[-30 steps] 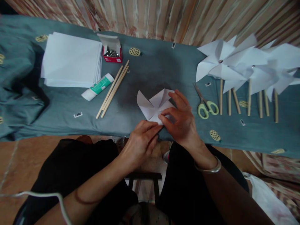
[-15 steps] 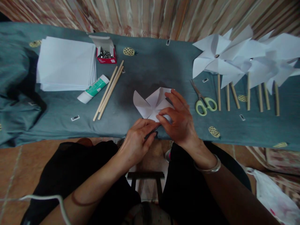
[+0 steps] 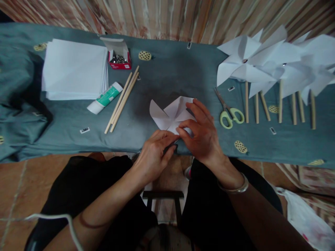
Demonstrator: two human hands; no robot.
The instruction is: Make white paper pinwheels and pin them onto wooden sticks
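A white paper pinwheel (image 3: 171, 113) with curved blades lies near the front edge of the cloth-covered table. My left hand (image 3: 155, 150) is closed on its near edge, fingers pressed together from the lower left. From the right, my right hand (image 3: 200, 132) pinches the paper, thumb and index finger by the near part of the pinwheel and the other fingers over its right blade. The two hands' fingertips almost meet at the near edge. Parts of the paper are hidden beneath my fingers.
Green-handled scissors (image 3: 227, 113) lie right of my hands, beside several finished pinwheels (image 3: 244, 61) on sticks. Leftward are three wooden sticks (image 3: 123, 101), a green-white glue tube (image 3: 105, 97), a red box (image 3: 119, 62) of small metal pins and a paper stack (image 3: 75, 69).
The view has shifted slightly. Both hands keep their hold on the paper pinwheel, with hardly any visible movement.
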